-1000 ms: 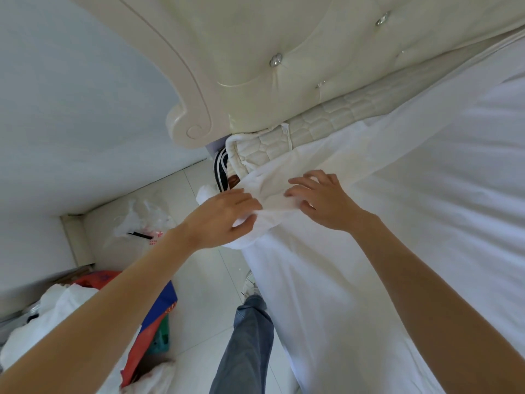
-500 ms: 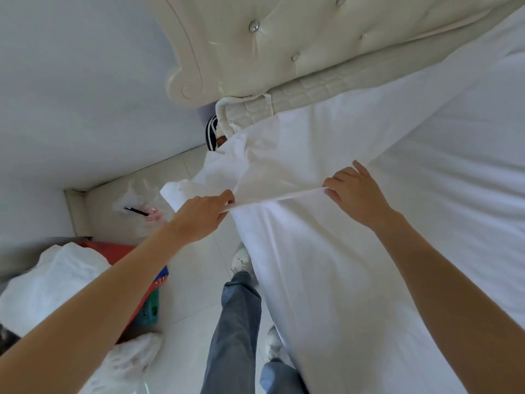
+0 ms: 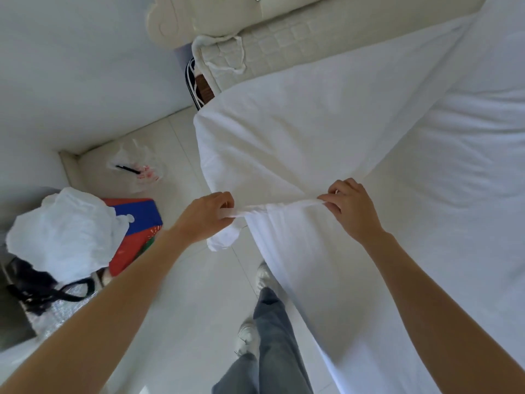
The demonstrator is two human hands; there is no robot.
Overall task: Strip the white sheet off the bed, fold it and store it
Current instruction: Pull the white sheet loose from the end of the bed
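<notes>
Where the head camera looks down, a white sheet (image 3: 326,143) is seen lying over the bed (image 3: 284,41), with one corner already pulled off near the headboard (image 3: 199,15). The padded mattress (image 3: 272,44) is left bare there. The edge of the sheet is held between the two hands. It is pinched by the left hand (image 3: 206,216), with the fingers curled round a bunched bit of cloth, and a small loose end hangs down under that hand. It is pinched by the right hand (image 3: 350,207) too, with the fingertips closed on the hem. The hem is pulled into a tight line between both hands, just over the side of the bed.

The sheet can be judged to be soft, thin and light. It will bend and sag wherever it is not held, and it will not break. It may slip a little, so a firm pinch is needed. The best places to be held are likely the hem and the corners, because straight folds can be made from there. The far side of the sheet looks as if it is spread on the bed, so some drag should be expected when it is pulled.

On the floor (image 3: 176,308) beside the bed, a plastic bag (image 3: 136,169), a red and blue box (image 3: 133,231) and a heap of white cloth (image 3: 62,231) are seen. Jeans and pale shoes are seen below the hands.
</notes>
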